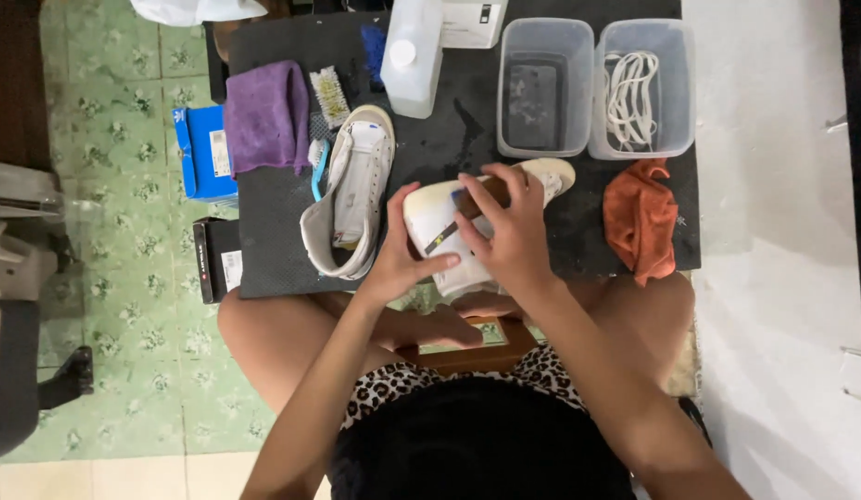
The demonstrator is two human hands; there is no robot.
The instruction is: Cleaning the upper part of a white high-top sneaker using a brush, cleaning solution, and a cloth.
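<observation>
White shoe (439,231) gripped by both hands; second shoe (351,199), orange rag (641,222) flank it.

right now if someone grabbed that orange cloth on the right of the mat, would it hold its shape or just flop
The orange cloth would probably flop: it lies crumpled in soft folds. It looks light for its size, and one end hangs over the edge of the black mat, so a push toward that edge might slide it off. It seems unlikely to roll or break.

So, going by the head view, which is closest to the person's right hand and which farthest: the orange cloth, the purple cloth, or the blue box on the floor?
From the right hand:
1. Orange cloth, just to its right on the mat.
2. Purple cloth, across the mat, upper left.
3. Blue box, on the floor past the mat's left edge.
</observation>
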